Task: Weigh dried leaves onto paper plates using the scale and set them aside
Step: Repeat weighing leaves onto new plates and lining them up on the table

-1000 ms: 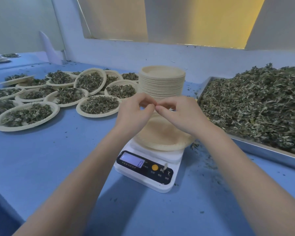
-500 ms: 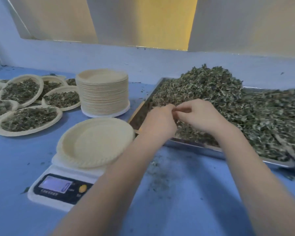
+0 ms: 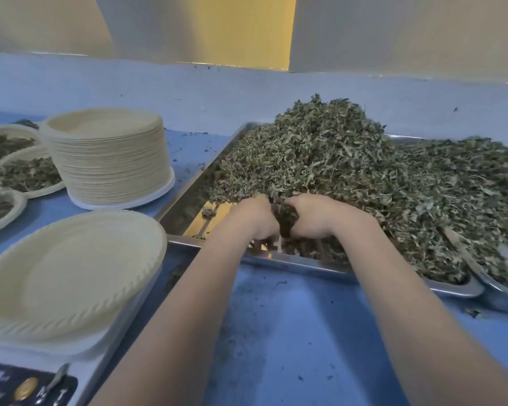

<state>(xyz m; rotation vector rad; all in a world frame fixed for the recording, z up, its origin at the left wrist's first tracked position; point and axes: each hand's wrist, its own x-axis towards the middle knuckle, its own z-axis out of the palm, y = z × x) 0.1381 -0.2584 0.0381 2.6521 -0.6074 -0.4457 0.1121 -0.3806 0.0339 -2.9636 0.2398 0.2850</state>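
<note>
fingertips: buried in dried leaves (image 3: 349, 159) | scale (image 3: 79, 373) display: cropped, seemingly unreadable

A shiny metal tray (image 3: 299, 263) is holding rough, matt dried leaves (image 3: 349, 159); the ribbed plate (image 3: 68, 276) is looking like matt paper.

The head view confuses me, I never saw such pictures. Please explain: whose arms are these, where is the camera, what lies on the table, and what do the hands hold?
The camera sits on a person's head, looking down at their own bare arms. The left hand and right hand together scoop dried leaves from a metal tray. On the blue table stand a scale bearing an empty paper plate, a stack of plates, and filled plates at the far left.
</note>
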